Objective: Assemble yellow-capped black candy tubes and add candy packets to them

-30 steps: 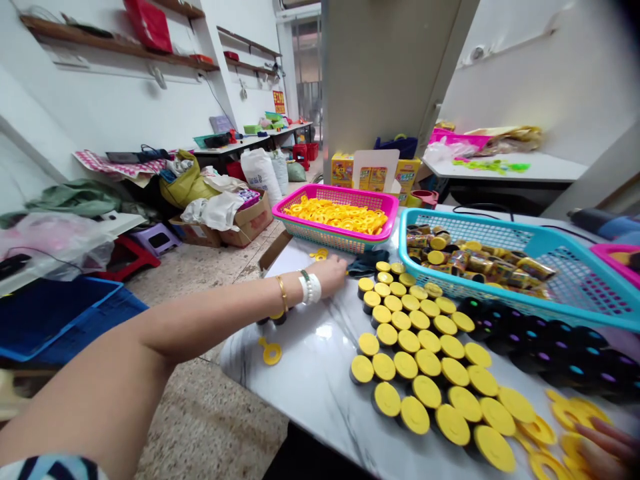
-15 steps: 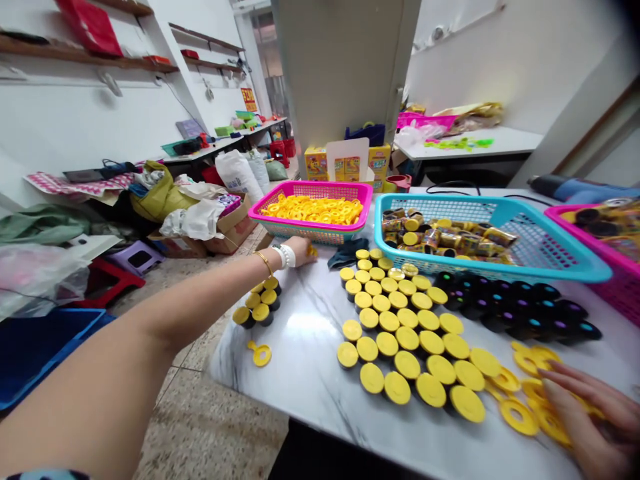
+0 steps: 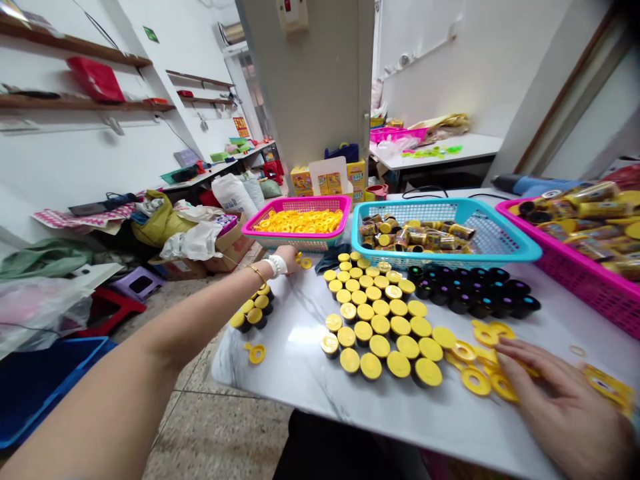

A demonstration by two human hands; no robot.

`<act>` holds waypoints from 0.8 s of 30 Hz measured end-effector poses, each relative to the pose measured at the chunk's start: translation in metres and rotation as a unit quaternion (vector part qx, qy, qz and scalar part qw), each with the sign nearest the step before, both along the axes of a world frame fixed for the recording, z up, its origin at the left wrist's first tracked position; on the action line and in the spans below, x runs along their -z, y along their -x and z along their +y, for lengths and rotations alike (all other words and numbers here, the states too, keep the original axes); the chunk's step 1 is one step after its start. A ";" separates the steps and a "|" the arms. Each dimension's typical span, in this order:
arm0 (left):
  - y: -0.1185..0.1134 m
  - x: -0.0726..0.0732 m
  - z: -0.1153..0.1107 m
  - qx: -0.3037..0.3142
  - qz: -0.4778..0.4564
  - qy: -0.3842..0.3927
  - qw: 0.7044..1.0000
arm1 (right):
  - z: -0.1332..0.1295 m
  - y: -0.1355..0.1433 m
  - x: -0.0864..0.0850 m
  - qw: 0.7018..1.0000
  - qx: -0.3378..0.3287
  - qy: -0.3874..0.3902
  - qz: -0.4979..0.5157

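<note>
Left hand [image 3: 287, 257] shifting away from the dark cloth [image 3: 334, 259], baring a yellow ring [image 3: 307, 267] | its grip hiding; can't tell | your right hand [image 3: 565, 407] reaching half-open over yellow pieces [image 3: 476, 393] beside capped pots [image 3: 399, 365] | keeping fingertips light is avoiding tangles

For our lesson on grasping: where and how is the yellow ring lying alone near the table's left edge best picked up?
Probably pinch the yellow ring across its outer rim, from above and the right: it lies flat, its tab points left, and yellow-capped pots stand behind it.
</note>
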State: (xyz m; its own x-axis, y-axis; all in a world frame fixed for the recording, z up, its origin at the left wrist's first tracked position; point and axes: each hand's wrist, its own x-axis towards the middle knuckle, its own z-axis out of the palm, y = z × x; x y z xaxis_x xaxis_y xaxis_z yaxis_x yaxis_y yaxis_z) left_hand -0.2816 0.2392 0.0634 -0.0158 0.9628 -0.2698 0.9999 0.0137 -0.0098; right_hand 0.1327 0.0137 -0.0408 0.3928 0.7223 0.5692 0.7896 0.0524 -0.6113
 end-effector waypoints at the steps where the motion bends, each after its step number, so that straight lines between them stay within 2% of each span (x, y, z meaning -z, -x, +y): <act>1: -0.002 -0.001 -0.001 -0.004 -0.001 0.004 1.000 | -0.001 -0.002 0.003 1.000 -0.019 0.009 -0.004; 3: -0.007 -0.002 -0.003 -0.015 0.000 0.008 1.000 | -0.001 -0.006 0.007 0.999 -0.041 0.008 -0.014; 8: -0.017 -0.008 -0.012 -0.032 0.005 -0.022 0.999 | 0.001 -0.004 0.008 0.999 -0.040 -0.023 -0.016; 11: -0.027 -0.023 -0.029 -0.015 -0.006 -0.063 0.998 | 0.000 0.000 0.001 0.998 -0.038 -0.038 0.008; 14: -0.052 -0.045 -0.058 0.037 -0.035 -0.107 0.993 | -0.003 0.004 -0.007 0.997 -0.025 -0.059 0.046; 15: -0.065 -0.052 -0.070 0.066 -0.051 -0.124 0.989 | -0.004 0.005 -0.009 0.995 -0.014 -0.067 0.067; 17: -0.099 -0.064 -0.096 0.170 -0.085 -0.165 0.968 | -0.005 0.007 -0.012 0.990 0.012 -0.083 0.115; 19: -0.144 -0.068 -0.122 0.263 -0.090 -0.147 0.949 | -0.008 0.008 -0.013 0.981 0.030 -0.102 0.163; 22: -0.217 -0.056 -0.149 0.386 -0.095 -0.086 0.914 | -0.012 0.009 -0.014 0.968 0.007 -0.133 0.211; 24: -0.259 -0.039 -0.156 0.424 -0.091 -0.063 0.899 | -0.014 0.008 -0.014 0.964 -0.020 -0.146 0.220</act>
State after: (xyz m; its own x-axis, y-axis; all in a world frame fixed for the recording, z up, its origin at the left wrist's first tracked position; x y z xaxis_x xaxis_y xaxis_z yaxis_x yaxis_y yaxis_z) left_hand -0.0229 0.0829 0.1021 0.7721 0.6302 -0.0820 0.6355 -0.7652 0.1030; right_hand 0.1243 -0.0004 -0.0271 0.6168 0.5764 0.5360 0.4516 0.2985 -0.8408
